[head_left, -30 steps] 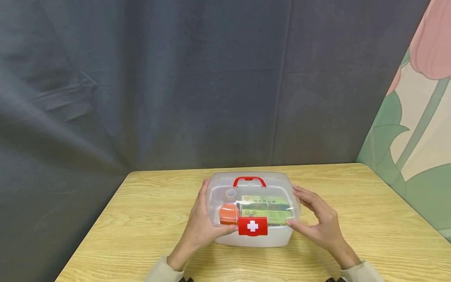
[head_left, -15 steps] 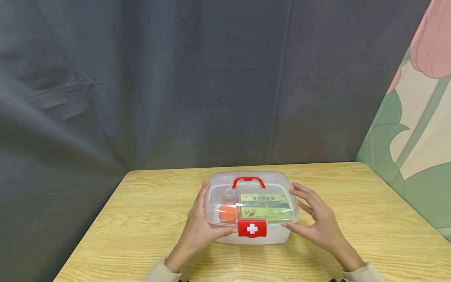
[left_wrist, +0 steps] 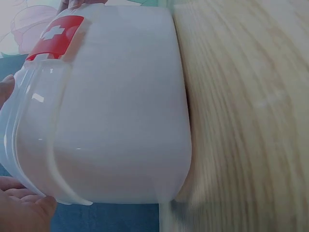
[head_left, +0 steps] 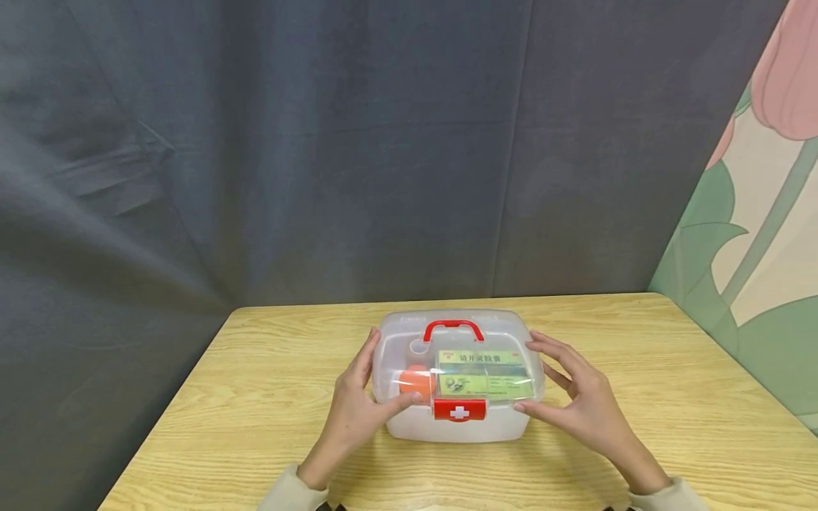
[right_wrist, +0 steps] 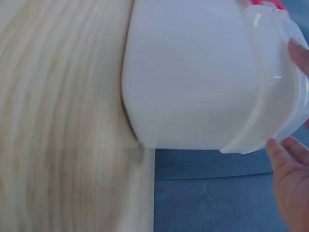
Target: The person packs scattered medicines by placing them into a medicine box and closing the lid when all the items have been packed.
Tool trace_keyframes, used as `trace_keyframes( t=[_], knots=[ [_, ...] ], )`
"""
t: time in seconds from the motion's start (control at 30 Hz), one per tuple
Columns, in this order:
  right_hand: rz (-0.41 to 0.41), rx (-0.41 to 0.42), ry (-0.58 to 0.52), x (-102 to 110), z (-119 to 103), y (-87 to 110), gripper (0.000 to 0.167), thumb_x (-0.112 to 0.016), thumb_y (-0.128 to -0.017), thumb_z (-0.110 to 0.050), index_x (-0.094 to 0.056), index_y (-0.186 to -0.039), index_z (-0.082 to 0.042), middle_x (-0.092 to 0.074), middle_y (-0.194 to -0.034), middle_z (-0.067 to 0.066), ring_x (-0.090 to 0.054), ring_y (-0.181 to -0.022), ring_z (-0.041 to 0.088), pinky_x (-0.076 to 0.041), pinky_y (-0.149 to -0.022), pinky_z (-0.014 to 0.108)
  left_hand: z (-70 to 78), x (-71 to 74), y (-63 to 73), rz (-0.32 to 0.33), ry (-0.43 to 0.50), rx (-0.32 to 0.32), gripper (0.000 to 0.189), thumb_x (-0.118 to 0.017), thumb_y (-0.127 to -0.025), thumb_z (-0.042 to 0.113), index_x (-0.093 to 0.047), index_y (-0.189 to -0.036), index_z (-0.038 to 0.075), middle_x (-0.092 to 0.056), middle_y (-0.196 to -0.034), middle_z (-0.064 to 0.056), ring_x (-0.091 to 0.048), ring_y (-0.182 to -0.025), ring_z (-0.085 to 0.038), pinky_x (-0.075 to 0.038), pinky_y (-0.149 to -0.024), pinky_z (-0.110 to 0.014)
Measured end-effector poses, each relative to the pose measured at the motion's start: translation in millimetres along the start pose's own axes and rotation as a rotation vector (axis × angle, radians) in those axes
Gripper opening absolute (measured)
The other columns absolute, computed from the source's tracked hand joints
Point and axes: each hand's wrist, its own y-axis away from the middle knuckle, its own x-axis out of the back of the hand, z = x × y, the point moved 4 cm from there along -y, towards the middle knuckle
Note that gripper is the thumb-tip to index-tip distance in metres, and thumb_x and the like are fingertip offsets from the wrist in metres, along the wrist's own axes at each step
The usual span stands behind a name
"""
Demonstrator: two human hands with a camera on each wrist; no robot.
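A translucent white first-aid box (head_left: 457,429) stands on the table, its clear lid (head_left: 460,326) over the base. The lid carries a red handle (head_left: 452,325), and a red latch (head_left: 459,409) with a white cross sits at the front. My left hand (head_left: 361,404) holds the lid's left end, thumb across its front beside the latch. At the opposite end my right hand (head_left: 578,397) grips the lid between thumb and fingers. Through the lid I see a green medicine box (head_left: 486,372) and an orange object (head_left: 417,382). In the left wrist view, the latch (left_wrist: 57,36) lies near the lid seam.
The wood-grain table (head_left: 255,404) extends around the box on every side. Behind it hangs a dark grey-blue curtain (head_left: 383,156). A wall with a painted flower pattern (head_left: 767,270) rises at the right.
My left thumb has moved up and slightly left, away from the latch's side. The latch looks shorter from above than before. The lid's front edge has dropped slightly since the earliest frame.
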Motion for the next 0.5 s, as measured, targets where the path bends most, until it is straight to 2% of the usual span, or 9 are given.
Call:
trace_keyframes(
  t=[0.13,0.5],
  knots=[
    [0.0,-0.032,-0.027,0.5,-3.7,-0.8,0.077,-0.089,-0.062,0.003,-0.054,-0.131,-0.004,-0.043,-0.144,0.014,-0.04,-0.131,0.01,-0.044,-0.092,0.023,-0.7,1.5,-0.5,0.001,0.019,0.01,0.102,-0.088,-0.068,0.039,-0.035,-0.151,0.011,-0.032,-0.154,-0.004,-0.041,-0.133,-0.023,-0.042,-0.098,-0.037],
    [-0.009,-0.12,0.014,1.0,-7.1,-2.6,0.079,-0.091,-0.062,-0.005,-0.055,-0.132,-0.009,-0.043,-0.144,0.008,-0.039,-0.128,0.005,-0.044,-0.09,0.019,-1.3,2.7,-2.1,0.008,0.016,-0.005,0.101,-0.089,-0.067,0.039,-0.038,-0.149,0.01,-0.034,-0.153,-0.006,-0.042,-0.132,-0.025,-0.042,-0.098,-0.04]
  ],
)
